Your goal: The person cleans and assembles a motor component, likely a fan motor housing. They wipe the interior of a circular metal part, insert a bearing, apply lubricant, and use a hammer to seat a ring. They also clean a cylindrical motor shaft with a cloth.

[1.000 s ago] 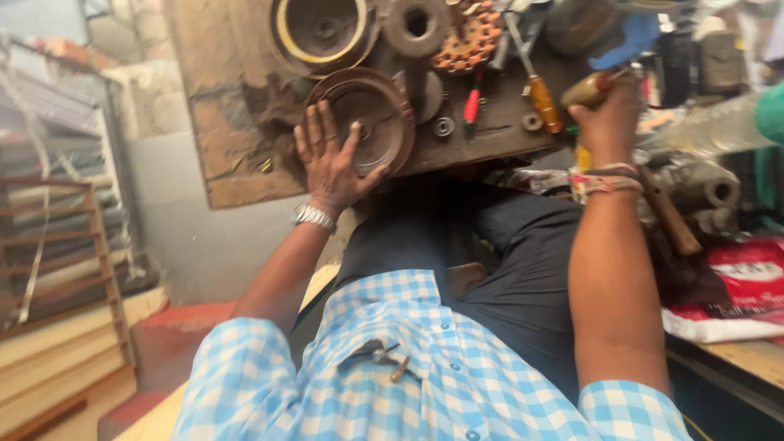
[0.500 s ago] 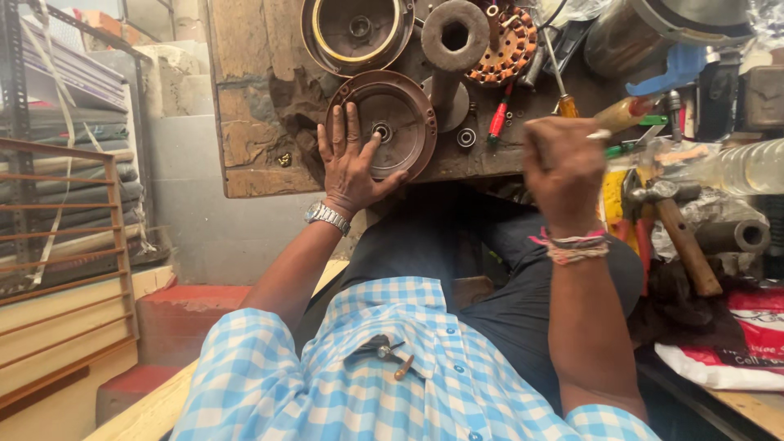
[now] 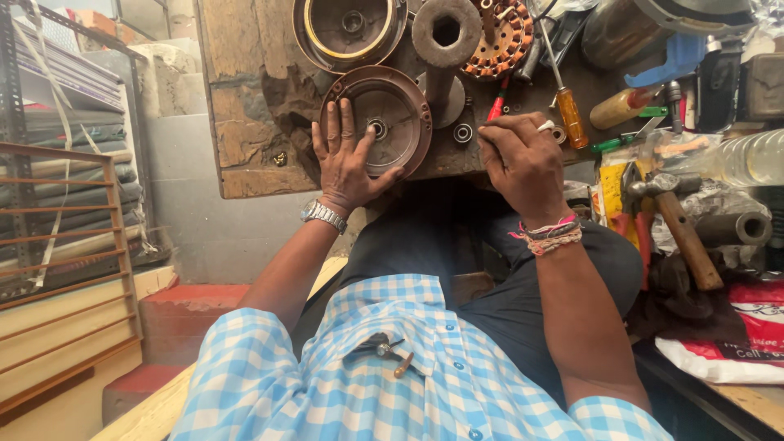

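My left hand (image 3: 347,159) lies spread over a brown round metal cover (image 3: 392,102) on the worn wooden bench (image 3: 245,122), fingers across its face and thumb hooked on its lower rim. My right hand (image 3: 523,159) rests at the bench's near edge with the fingers curled under. I cannot see whether they hold anything. A small metal ring (image 3: 463,132) and a red-handled screwdriver (image 3: 498,106) lie just beyond its fingertips. There is a watch on my left wrist and thread bands on my right.
A second round cover (image 3: 347,28), a thick metal sleeve (image 3: 445,33), a copper-wound stator (image 3: 506,37) and an orange-handled screwdriver (image 3: 570,114) crowd the bench's far side. A hammer (image 3: 682,233), bottles and a red-and-white bag (image 3: 735,343) lie to the right. Metal shelving (image 3: 49,163) stands at the left.
My right hand has come down from the tools at the upper right to the bench's near edge. My left hand has stayed on the round cover. The view has tilted lower.
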